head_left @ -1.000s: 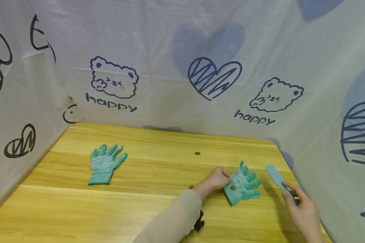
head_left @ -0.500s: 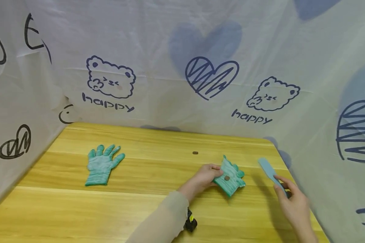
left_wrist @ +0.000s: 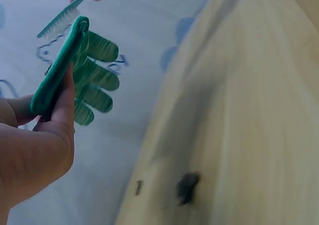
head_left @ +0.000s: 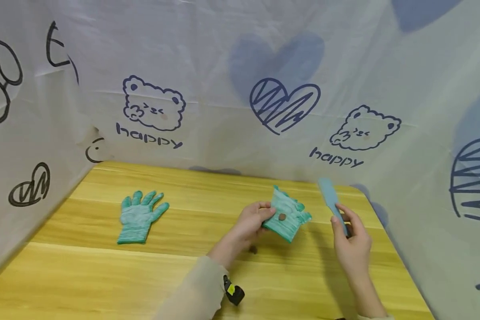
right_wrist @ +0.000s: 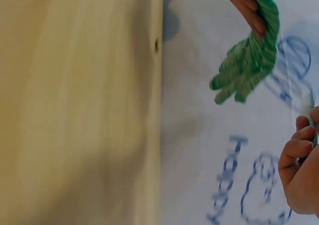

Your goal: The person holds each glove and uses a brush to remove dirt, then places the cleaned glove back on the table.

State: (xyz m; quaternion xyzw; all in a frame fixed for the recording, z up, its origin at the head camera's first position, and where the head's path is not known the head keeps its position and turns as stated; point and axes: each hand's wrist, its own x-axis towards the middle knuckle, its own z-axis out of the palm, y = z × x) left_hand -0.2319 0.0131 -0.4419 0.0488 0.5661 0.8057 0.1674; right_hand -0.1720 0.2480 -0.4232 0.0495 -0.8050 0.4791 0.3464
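My left hand pinches a green-and-white knitted glove by its cuff side, above the table. A small brown lump sits on the glove's face. The glove's fingers hang bent away in the left wrist view. To the right, my right hand grips a light blue brush by its handle, its head pointing up and apart from the glove. White bristles along the brush show in the left wrist view. A second matching glove lies flat on the table's left side.
The yellow wood-grain table meets a white printed cloth at its back and sides. On the tabletop lies a dark clump, with a smaller dark bit nearby. A black device sits at my left sleeve.
My left hand has lifted the glove off the table and drawn it left and up, its fingers drooping. My right hand has brought the brush left and higher, closer to the glove.
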